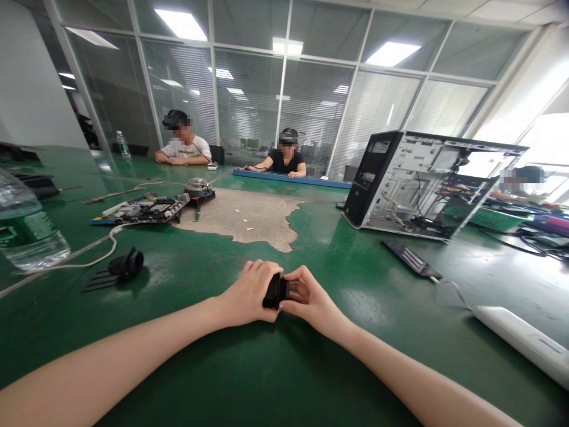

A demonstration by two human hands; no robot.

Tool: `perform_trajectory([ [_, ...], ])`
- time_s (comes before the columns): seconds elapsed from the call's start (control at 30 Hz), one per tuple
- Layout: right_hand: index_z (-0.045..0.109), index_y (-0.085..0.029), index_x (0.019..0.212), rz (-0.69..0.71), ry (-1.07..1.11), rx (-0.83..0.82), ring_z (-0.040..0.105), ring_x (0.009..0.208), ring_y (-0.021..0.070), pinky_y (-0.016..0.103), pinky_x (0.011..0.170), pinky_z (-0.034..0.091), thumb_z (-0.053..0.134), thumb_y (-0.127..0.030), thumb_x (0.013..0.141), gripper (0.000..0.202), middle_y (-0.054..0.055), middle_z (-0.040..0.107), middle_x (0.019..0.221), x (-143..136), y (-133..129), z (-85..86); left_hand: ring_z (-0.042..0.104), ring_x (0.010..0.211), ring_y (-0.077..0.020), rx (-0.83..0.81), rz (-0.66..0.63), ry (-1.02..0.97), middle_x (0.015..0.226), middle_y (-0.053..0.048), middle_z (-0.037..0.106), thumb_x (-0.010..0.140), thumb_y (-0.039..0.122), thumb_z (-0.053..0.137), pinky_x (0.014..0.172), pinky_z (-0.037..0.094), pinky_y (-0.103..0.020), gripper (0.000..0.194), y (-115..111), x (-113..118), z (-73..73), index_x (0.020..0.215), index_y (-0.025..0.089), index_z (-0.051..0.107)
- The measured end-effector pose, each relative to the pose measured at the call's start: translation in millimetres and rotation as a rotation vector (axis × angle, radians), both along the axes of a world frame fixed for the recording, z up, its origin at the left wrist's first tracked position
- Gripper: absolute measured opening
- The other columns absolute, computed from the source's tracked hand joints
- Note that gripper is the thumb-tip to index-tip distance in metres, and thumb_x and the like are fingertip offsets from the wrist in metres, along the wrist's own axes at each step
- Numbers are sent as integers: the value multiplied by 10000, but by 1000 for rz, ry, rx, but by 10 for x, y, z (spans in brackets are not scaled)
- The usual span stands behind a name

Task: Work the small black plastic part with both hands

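Between my two hands, just above the green table, is a small black block-shaped part with a rounded end on its right. My left hand wraps round its left side, thumb below and fingers over the top. The fingers and thumb of my right hand pinch the rounded right end. Much of the part is covered by my fingers, and I cannot make out its exact kind. To the left lies another black piece with a round end and several flat prongs.
A circuit board and a CPU cooler lie at the back left. An open computer case stands back right. A black strip is cabled to a white power bank. A water bottle stands left. Several people sit beyond.
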State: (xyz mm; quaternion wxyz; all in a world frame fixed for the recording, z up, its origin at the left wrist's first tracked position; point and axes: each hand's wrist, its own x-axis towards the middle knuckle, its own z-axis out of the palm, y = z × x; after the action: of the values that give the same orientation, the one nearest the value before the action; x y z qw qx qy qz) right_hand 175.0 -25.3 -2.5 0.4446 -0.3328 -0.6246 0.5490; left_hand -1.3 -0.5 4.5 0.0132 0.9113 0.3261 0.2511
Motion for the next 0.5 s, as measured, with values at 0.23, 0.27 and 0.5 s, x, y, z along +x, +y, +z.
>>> perform_trajectory([
  [0.23, 483, -197, 866, -65, -36, -55, 581, 848, 152, 333, 793, 465, 700, -269, 632, 328, 10, 561, 911, -35, -16, 63, 451, 858, -233, 11, 9, -33, 987, -64, 495, 623, 311, 586, 765, 324, -370, 496, 9, -15, -8, 1045, 165, 371],
  [0.27, 491, -196, 882, -79, -47, -58, 586, 833, 151, 329, 776, 471, 689, -281, 642, 323, 14, 567, 911, -43, -9, 69, 452, 860, -234, 18, 7, -37, 986, -66, 494, 625, 314, 583, 767, 325, -372, 493, 8, -16, -10, 1046, 164, 372],
  [0.5, 519, -171, 816, -108, -136, -25, 601, 756, 154, 313, 722, 482, 750, -283, 551, 369, -4, 603, 785, -53, 109, 33, 440, 938, -258, 80, -59, -37, 1055, -104, 476, 627, 326, 596, 804, 330, -391, 515, 1, -10, -31, 1058, 158, 370],
])
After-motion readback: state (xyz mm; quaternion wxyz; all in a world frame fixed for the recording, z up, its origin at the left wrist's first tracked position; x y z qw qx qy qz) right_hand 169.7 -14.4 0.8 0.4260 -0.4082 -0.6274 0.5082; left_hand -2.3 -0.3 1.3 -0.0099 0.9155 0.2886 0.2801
